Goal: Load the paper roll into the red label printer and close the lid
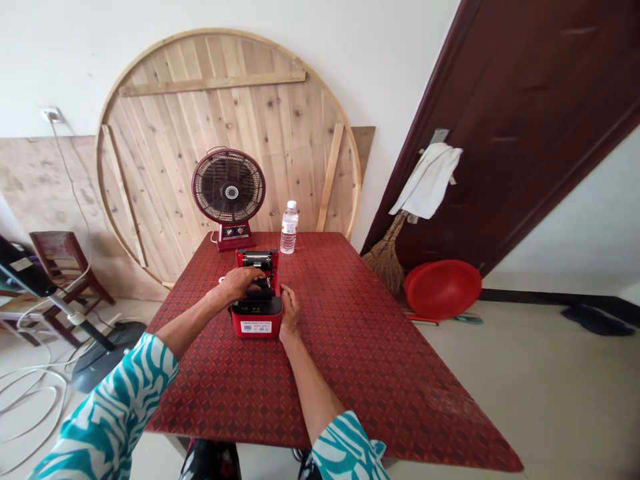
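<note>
A small red and black device (pixel 257 319) with a raised lid stands on the red patterned table (pixel 350 347), a white label on its near side. My left hand (pixel 241 283) reaches over its open top, the fingers at the black inner part; whether they grip anything is too small to tell. Against the device's right side rests my right hand (pixel 290 312), its fingers wrapped round that edge. A small white item shows just left of the device, partly behind my left hand.
Behind the device are a dark red fan (pixel 229 187) and a clear water bottle (pixel 289 228). A round wooden board (pixel 240 127) leans on the wall. Right of the table are a broom (pixel 387 260) and a red basin (pixel 444 289); a wooden chair (pixel 63 260) stands left.
</note>
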Demonstrator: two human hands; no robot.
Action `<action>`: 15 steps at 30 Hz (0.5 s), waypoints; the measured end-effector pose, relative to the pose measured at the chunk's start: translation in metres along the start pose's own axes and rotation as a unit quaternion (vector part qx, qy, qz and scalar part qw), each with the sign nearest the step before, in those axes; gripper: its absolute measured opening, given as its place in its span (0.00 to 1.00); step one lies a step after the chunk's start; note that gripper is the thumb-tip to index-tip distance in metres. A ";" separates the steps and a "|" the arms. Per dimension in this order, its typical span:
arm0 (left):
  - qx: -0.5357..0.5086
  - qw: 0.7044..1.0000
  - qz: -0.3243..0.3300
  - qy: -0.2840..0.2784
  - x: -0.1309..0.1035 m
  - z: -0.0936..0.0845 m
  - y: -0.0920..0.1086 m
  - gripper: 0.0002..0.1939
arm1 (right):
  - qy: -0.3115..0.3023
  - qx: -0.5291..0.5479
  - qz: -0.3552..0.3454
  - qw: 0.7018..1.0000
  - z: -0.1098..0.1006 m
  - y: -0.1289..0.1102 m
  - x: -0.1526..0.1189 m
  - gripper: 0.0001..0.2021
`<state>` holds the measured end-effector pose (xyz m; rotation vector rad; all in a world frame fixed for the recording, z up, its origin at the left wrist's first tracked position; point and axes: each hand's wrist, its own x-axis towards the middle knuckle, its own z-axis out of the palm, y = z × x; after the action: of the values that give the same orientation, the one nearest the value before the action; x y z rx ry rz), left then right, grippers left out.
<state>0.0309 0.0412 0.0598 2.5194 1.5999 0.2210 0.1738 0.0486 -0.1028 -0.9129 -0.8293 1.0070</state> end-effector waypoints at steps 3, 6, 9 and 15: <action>0.045 0.998 -0.010 -0.052 0.008 -0.007 0.004 0.19 | 0.004 0.004 -0.002 1.000 0.001 0.000 0.000 0.22; 0.083 0.993 -0.015 -0.085 0.011 -0.010 0.007 0.21 | 0.001 0.005 0.004 1.000 0.002 -0.002 -0.001 0.22; 0.109 0.989 -0.005 -0.105 0.014 -0.005 0.008 0.22 | 0.000 0.000 0.010 1.000 0.002 -0.006 -0.002 0.21; 0.021 0.993 -0.003 -0.115 0.017 0.014 -0.004 0.17 | 0.000 -0.011 0.015 1.000 -0.001 -0.008 -0.004 0.21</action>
<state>0.0376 0.0574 0.0464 2.4641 1.5355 -0.1006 0.1767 0.0426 -0.0962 -0.9473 -0.8303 1.0253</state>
